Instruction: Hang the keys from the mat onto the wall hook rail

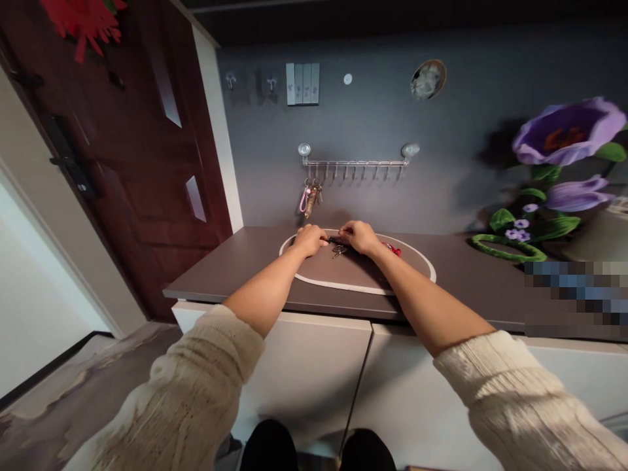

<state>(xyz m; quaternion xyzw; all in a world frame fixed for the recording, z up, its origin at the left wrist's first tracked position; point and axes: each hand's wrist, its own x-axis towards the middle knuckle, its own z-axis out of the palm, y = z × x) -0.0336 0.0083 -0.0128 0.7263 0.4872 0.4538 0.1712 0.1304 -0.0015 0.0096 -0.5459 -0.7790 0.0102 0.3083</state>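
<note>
On the oval mat (343,280), my left hand (310,241) is closed, fingertips pinched at the left end of a small bunch of keys (338,250) with a dark piece. My right hand (360,237) is closed too, its fingers curled at the other end of the dark piece. The keys lie on the mat between my hands. A red cord-like item (392,248) rests on the mat just right of my right hand, partly hidden by my wrist.
A hook rail (356,163) on the wall carries keys with a pink loop (304,199) at its left end. Purple artificial flowers (569,137) stand on the countertop (456,288) at right. A dark red door (142,150) is at left, white cabinet doors (304,366) below.
</note>
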